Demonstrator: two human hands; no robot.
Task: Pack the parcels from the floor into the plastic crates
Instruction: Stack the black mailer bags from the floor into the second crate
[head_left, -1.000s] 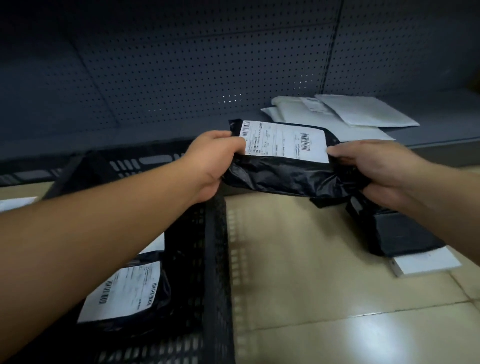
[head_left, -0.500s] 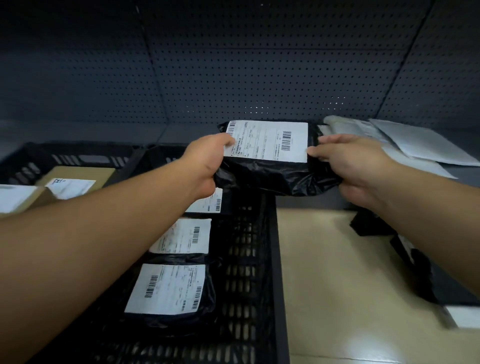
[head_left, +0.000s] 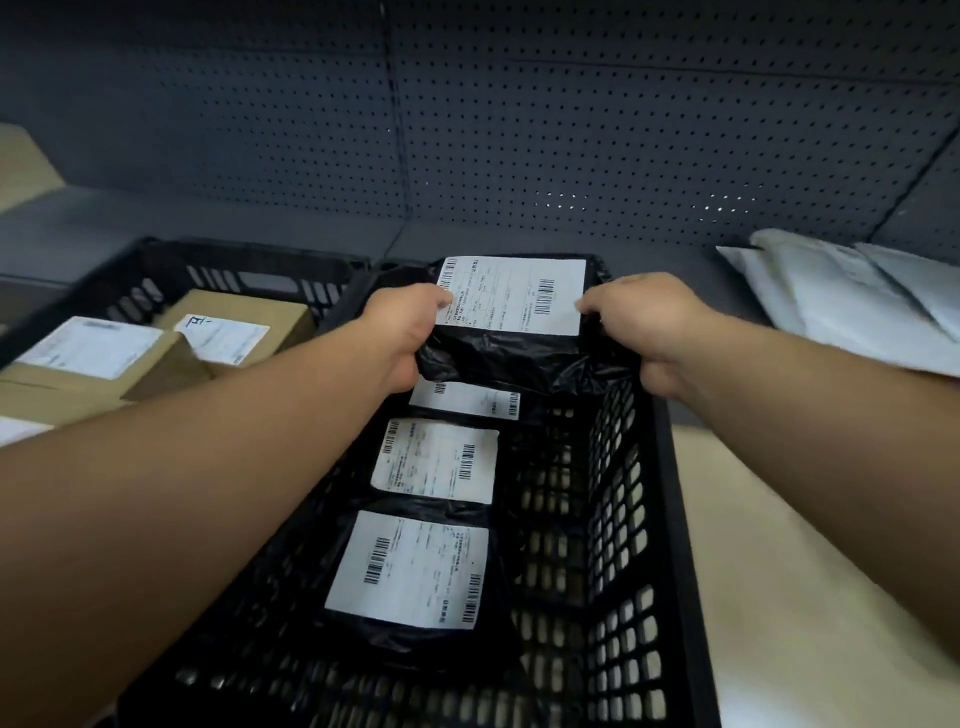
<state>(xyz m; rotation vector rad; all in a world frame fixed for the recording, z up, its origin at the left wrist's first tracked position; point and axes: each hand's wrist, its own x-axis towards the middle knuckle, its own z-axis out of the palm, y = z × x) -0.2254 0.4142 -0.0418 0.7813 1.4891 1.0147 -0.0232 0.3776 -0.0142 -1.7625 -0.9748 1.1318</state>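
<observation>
I hold a black plastic parcel (head_left: 511, 358) with a white shipping label over the far end of a black lattice crate (head_left: 631, 519). My left hand (head_left: 408, 332) grips its left edge and my right hand (head_left: 641, 325) grips its right edge. Below it, inside the crate, lie three more black parcels with white labels: one (head_left: 415, 571) nearest me, one (head_left: 436, 462) in the middle, one (head_left: 467, 402) partly hidden under the held parcel.
A second black crate (head_left: 228, 275) at the left holds brown cardboard boxes (head_left: 244, 327) with labels. White mailer bags (head_left: 852, 301) lie on the low grey shelf at the right. Pegboard wall behind. Beige tiled floor (head_left: 789, 597) runs right of the crate.
Both hands have carried the black parcel leftward from above the floor to above the crate's far end. My view has swung left, and the black parcels on the floor are out of sight.
</observation>
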